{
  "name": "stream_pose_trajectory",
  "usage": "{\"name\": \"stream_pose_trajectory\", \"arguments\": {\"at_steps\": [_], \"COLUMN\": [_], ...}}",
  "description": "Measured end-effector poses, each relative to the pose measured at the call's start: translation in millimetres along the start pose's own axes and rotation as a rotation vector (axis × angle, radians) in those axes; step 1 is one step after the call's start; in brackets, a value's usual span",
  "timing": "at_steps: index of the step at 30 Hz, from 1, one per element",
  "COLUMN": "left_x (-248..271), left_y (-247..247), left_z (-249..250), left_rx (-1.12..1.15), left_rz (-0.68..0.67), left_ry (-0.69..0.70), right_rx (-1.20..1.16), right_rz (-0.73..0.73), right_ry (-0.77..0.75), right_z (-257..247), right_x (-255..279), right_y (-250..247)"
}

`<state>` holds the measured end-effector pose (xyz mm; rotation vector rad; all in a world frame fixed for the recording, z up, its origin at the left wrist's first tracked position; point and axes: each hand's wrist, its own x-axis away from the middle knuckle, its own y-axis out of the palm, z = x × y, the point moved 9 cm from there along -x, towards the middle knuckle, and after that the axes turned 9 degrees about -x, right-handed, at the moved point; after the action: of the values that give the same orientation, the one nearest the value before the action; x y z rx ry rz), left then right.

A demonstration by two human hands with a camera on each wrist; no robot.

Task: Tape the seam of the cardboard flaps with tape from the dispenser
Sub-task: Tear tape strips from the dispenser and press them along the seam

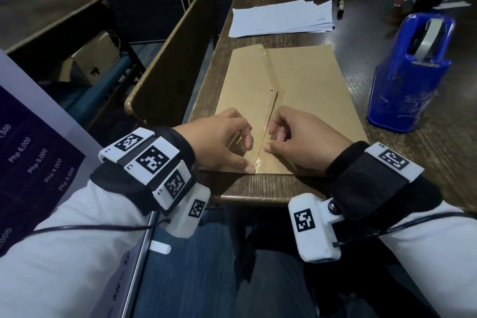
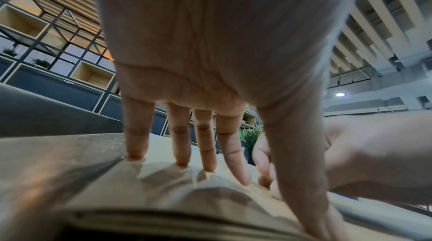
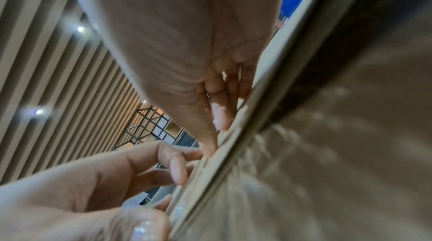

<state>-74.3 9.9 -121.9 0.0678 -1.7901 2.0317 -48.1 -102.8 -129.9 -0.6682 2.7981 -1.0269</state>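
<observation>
Readable text first: the purple-and-white poster (image 1: 33, 152) leaning at the left has prices on it, "Php 6,000", "Php 5,000", "Php 4,000", plus a cut-off "1,500". The white wrist-camera bands (image 1: 152, 160) carry black square marker codes with tiny tags like "L2" and "L7".

The flat brown cardboard piece with two flaps (image 1: 304, 100) lies on the dark wood-grain desk (image 1: 426, 152), near edge almost flush with the desk's near edge. A glossy strip of clear tape (image 1: 265, 100) runs along the seam from the far end to the near edge, wrinkly and shiny against the matte board; there's a small hole next to the seam about halfway up.

The left hand (image 1: 219, 137) rests on the left flap, fingers straight-ish with the tips down on the board, thumb tip pressing the near end of the tape. Not gripping anything, just pressing. The right hand (image 1: 302, 137) sits on the right flap just beside the seam, thumb flat on the board, other fingers curled under; I can't tell if they pinch anything.

The chunky blue plastic tape dispenser (image 1: 410, 70) with a grey roll stands at the right, well apart from the hands. A loose stack of white paper sheets (image 1: 281, 18) lies at the far side.
</observation>
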Motion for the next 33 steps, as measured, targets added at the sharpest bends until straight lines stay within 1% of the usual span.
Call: {"name": "stream_pose_trajectory", "arguments": {"at_steps": [3,7,13,16,19,25,29,33], "left_x": [3,5,5,6,7,7,7,7], "left_y": [0,1,-1,-2,-2,-1,0,0], "left_z": [-3,-6,-7,-6,-7,-9,-9,-8], "left_rx": [0.042,0.116,0.114,0.092,0.102,0.095,0.089,0.082], "left_rz": [-0.009,-0.038,-0.030,-0.019,-0.014,-0.012,-0.008,-0.004], "left_ry": [0.006,0.001,-0.033,-0.038,-0.043,-0.056,-0.050,-0.041], "right_rx": [0.061,0.231,0.466,0.539,0.573,0.643,0.605,0.579], "right_rz": [-0.073,-0.196,-0.350,-0.408,-0.431,-0.427,-0.464,-0.482], "right_ry": [0.019,0.046,0.180,0.215,0.232,0.225,0.245,0.229], "right_z": [-4,-13,-16,-15,-14,-15,-14,-15], "right_x": [0,-4,-15,-19,-22,-33,-35,-33], "right_y": [0,5,14,19,22,20,18,16]}}
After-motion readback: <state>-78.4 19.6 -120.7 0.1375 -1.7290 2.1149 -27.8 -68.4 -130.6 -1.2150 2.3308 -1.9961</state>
